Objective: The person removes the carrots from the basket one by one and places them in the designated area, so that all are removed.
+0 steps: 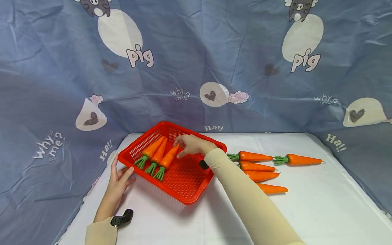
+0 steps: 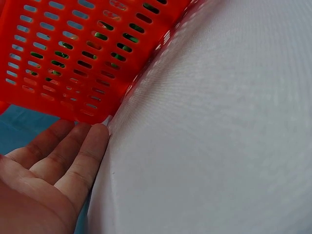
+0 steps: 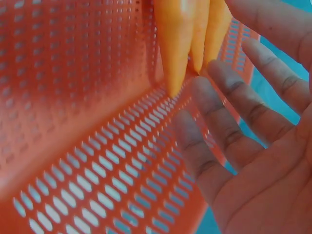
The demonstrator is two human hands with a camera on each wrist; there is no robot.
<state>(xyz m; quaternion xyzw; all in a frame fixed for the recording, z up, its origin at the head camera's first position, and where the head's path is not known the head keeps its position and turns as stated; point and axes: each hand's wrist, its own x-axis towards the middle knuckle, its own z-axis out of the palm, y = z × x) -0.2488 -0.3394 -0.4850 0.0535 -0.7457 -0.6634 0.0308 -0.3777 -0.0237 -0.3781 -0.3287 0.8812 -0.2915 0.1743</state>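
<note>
- Resting against the left corner of the red basket, the left hand is lying with fingers straight, the thumb at the rim and the fingertips touching the outside; this is probably steadying that corner while the other hand is working inside.
- The right hand is hovering in the basket with its fingers spread apart and bent a little, and it is holding nothing; its fingertips are pointing at the tip of the nearest carrot, and whether one is grazing it is hard to tell.
- Three basket carrots are lying side by side towards the left, greens facing the person and tips pointing away; sharing one direction is likely letting them nest closely and leaving room on the right.
- Five loose carrots are lying on the white worktop to the right, greens leftward: four are forming a column, one is sitting farther right. Their spot beside the basket is seemingly keeping them within the right arm's reach.
- The right sleeve is hiding the greens of the lower ones.
</note>
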